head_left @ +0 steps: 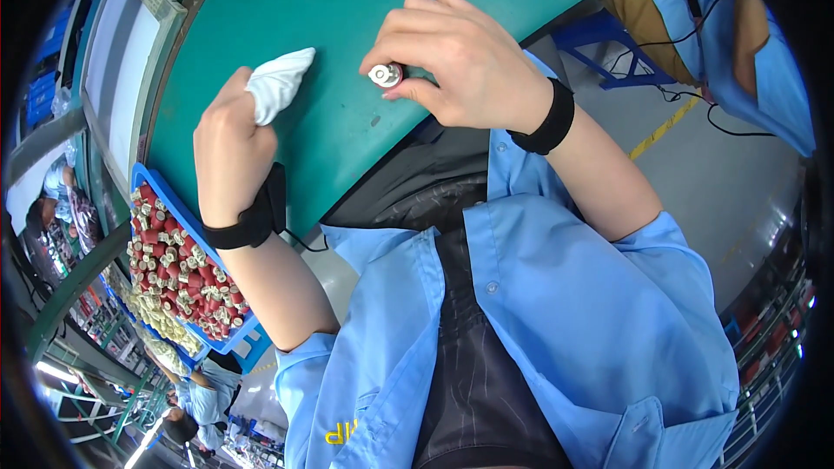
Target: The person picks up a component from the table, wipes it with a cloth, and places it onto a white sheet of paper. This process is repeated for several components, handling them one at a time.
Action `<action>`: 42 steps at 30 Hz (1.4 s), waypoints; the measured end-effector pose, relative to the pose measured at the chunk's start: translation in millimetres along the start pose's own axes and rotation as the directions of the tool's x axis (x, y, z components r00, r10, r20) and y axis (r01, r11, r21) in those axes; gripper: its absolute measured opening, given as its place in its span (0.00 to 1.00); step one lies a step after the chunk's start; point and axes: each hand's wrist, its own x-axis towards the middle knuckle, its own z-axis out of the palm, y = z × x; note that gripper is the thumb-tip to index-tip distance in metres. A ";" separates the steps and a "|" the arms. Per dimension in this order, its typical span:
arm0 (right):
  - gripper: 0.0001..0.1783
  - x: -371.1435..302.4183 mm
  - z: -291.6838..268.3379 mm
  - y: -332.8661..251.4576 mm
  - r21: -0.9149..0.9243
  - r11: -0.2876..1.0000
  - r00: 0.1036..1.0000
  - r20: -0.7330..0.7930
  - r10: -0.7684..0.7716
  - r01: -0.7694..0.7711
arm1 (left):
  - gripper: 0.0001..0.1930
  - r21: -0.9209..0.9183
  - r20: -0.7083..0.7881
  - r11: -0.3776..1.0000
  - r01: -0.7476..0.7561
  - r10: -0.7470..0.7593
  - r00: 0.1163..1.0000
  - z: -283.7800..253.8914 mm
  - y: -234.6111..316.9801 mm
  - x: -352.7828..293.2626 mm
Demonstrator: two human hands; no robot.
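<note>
One white cloth point(280, 87) clenched in left grip point(233, 143), upper left of frame; one red, silver-topped part point(386, 75) pinched by right grip point(465, 59), upper centre, over green tabletop point(287, 4).

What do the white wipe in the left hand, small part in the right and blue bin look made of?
White wipe: soft, matte fabric, judging by its folds, though paper is possible.
Small part: probably metal at its silvery, shiny end; the rest is mostly hidden.
Blue bin: likely moulded plastic, given its smooth, evenly coloured rim.
</note>
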 end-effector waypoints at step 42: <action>0.07 50.2 -98.9 27.3 -0.168 0.920 0.854 -0.459 0.245 -0.354 | 0.10 -0.934 0.132 -0.353 0.057 -0.191 0.973 27.7 -108.8 44.8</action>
